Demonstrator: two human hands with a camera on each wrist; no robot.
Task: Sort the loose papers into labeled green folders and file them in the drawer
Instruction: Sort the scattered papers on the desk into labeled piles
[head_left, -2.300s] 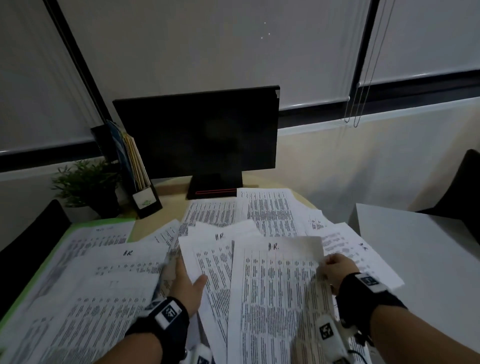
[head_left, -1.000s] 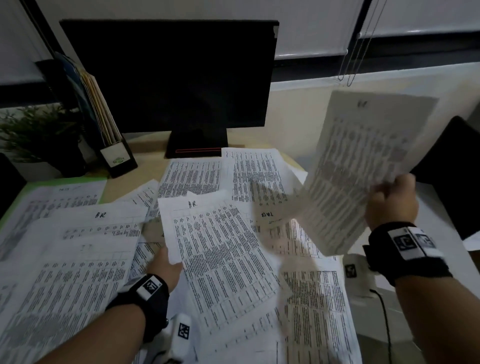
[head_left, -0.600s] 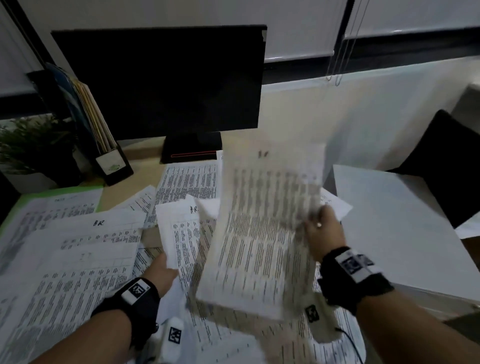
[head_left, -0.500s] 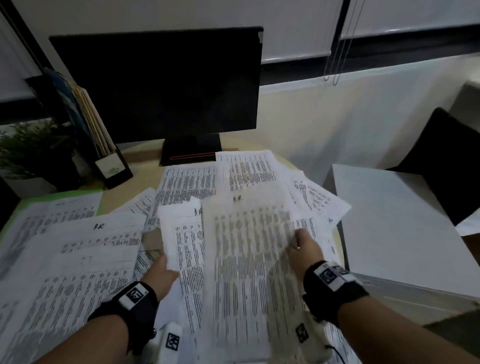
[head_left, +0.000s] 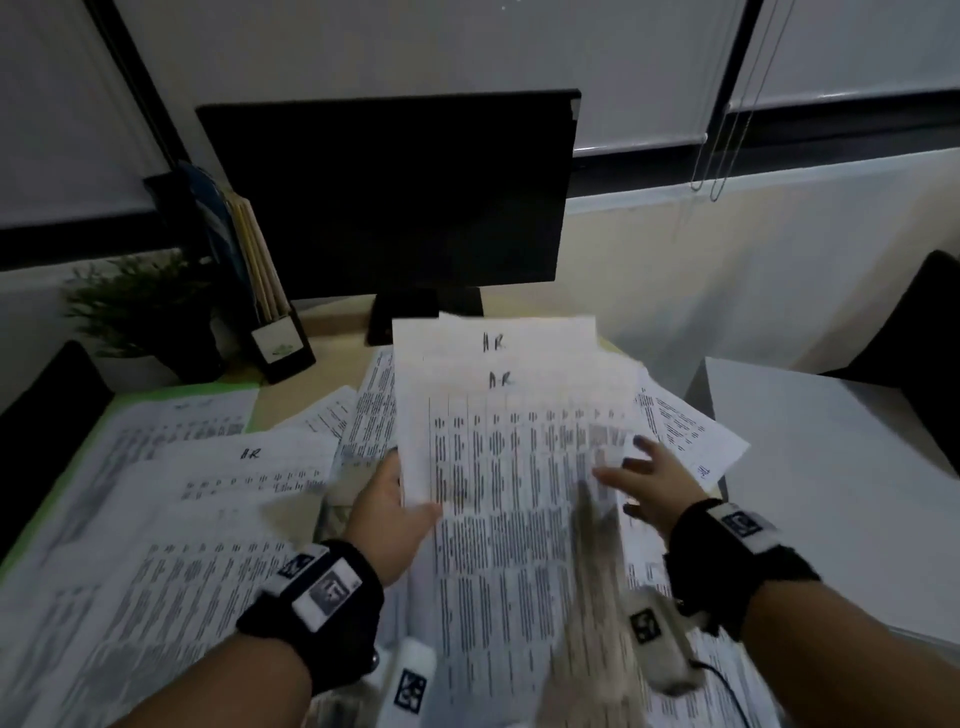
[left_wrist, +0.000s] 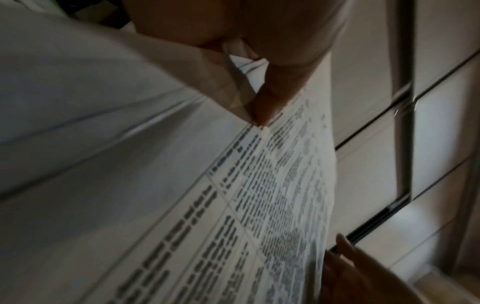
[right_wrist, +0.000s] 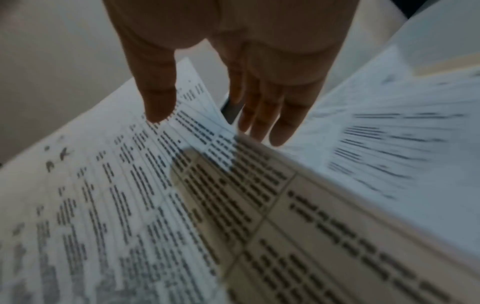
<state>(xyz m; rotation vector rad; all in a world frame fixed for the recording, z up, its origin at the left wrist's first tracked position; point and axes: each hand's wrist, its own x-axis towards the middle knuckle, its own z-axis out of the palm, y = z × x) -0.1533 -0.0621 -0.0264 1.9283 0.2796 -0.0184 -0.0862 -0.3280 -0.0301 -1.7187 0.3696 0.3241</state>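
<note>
Over the desk, head view: your left hand (head_left: 387, 512) pinches the left edge of a small stack of HR sheets (head_left: 511, 452), lifted clear of the loose papers (head_left: 218, 519) spread below; at least two sheets show, each with a handwritten mark at the top, the upper one sitting a little lower than the one behind. Your right hand (head_left: 641, 483) is spread, fingers straight, just beside the stack's right edge, gripping nothing. To do this step well, my judgement: square the sheets before they go anywhere, tap the right edge with the flat hand, and keep the pinch light enough that the sheets can slide into line. A green folder (head_left: 111, 415) lies at the far left under other papers, well apart from both hands; the drawer is not in view. Left wrist view: thumb (left_wrist: 272, 98) on top of the printed sheet near its corner, paper folded slightly at the pinch; the fingers beneath are hidden. Watch that crease; shift the grip further in if it deepens. Right wrist view: fingers (right_wrist: 262, 115) straight and together, thumb (right_wrist: 158, 98) apart, the hand just over the printed face with the tips near the sheet's far edge; whether they touch is unclear through the blur. Monitor (head_left: 387, 197) and plant (head_left: 140, 306) stand behind.
</note>
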